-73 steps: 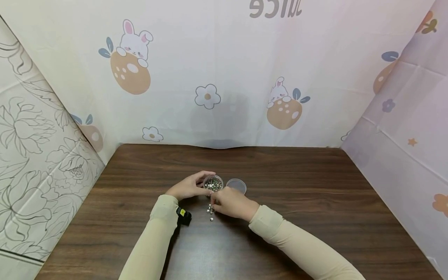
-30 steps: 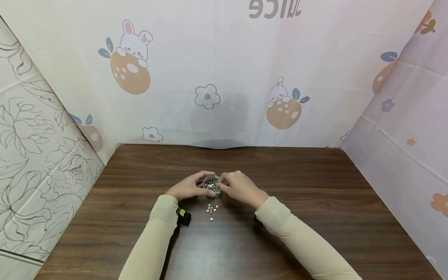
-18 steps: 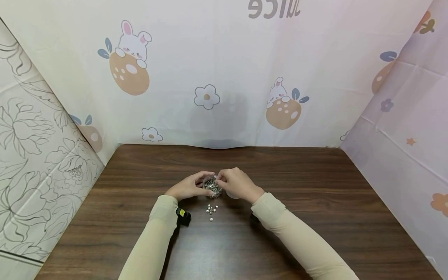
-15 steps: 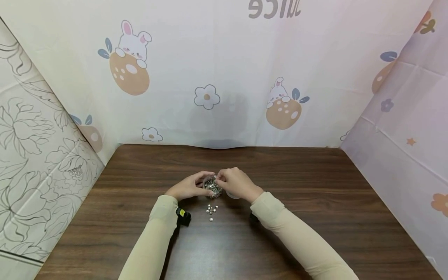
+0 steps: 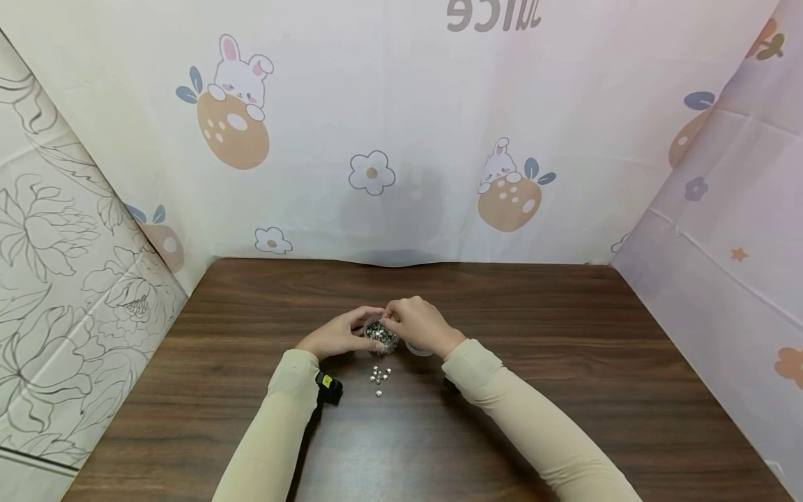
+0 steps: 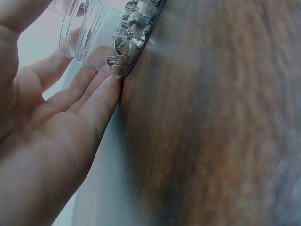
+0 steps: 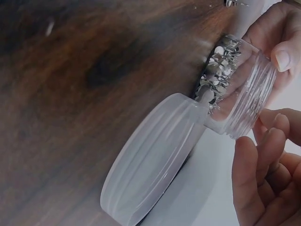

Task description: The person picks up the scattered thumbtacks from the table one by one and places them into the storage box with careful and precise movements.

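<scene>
A clear plastic jar [image 7: 251,94] with a screw-thread neck stands on the table, its bottom layered with small silver round-headed metal pieces [image 7: 218,68] that look like thumbtacks. My left hand [image 5: 339,336] holds the jar from the left, thumb and fingers around its wall. The curled fingers of my right hand [image 5: 419,324] reach to the jar's mouth from the right, fingertips right at the rim; I cannot tell whether they pinch a piece. A translucent round lid [image 7: 146,160] leans against or beside the jar under my right hand. Several loose silver pieces [image 5: 379,377] lie in front of the jar.
The brown wood-grain table [image 5: 533,335] stretches out around the hands. Behind it hangs a printed curtain [image 5: 389,209], with more patterned cloth on both sides. A black wrist device [image 5: 329,388] sits at my left cuff.
My right hand has moved from the loose pieces up to the jar's mouth, then slightly left and farther in over it. My left hand and the jar have stayed put.
</scene>
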A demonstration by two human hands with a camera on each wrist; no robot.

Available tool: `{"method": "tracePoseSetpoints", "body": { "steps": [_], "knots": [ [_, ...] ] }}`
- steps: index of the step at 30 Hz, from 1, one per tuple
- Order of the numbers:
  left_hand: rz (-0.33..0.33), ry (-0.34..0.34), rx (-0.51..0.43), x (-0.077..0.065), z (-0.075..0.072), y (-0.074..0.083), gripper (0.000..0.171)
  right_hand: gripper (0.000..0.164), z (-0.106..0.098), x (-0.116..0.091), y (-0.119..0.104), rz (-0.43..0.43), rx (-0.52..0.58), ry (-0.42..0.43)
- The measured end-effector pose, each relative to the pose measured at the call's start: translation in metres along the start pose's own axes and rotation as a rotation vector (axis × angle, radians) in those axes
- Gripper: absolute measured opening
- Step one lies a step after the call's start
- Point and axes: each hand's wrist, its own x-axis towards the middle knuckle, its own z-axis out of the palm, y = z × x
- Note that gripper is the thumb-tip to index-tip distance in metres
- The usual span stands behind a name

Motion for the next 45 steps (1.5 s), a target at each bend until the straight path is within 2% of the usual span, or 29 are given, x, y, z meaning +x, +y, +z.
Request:
{"method": "tracePoseSetpoints", "body": {
  "steps": [9,17,22,33,40,45],
  "knots": [
    [-0.006,-0.001,0.009,-0.001,0.0,-0.001,0.062,0.017,0.0,-0.007,-0.001,-0.028,0.004,0.006],
    [-0.013,-0.011,-0.01,-0.001,-0.001,0.0,0.069,0.015,-0.007,-0.023,-0.008,-0.053,0.084,-0.05],
    [-0.008,-0.026,-0.015,-0.001,-0.002,0.0,0.072,0.012,-0.007,-0.032,-0.009,-0.098,0.073,-0.069],
    [-0.018,-0.007,-0.024,0.0,-0.002,0.001,0.075,0.008,0.003,-0.041,-0.005,-0.234,0.048,-0.132],
    [-0.011,-0.016,-0.037,0.002,-0.003,0.001,0.074,0.005,0.01,-0.044,-0.008,-0.206,0.052,-0.204],
    [0.001,-0.02,-0.036,0.001,-0.003,0.002,0.073,0.004,0.012,-0.045,-0.012,-0.199,0.041,-0.205]
  ]
}}
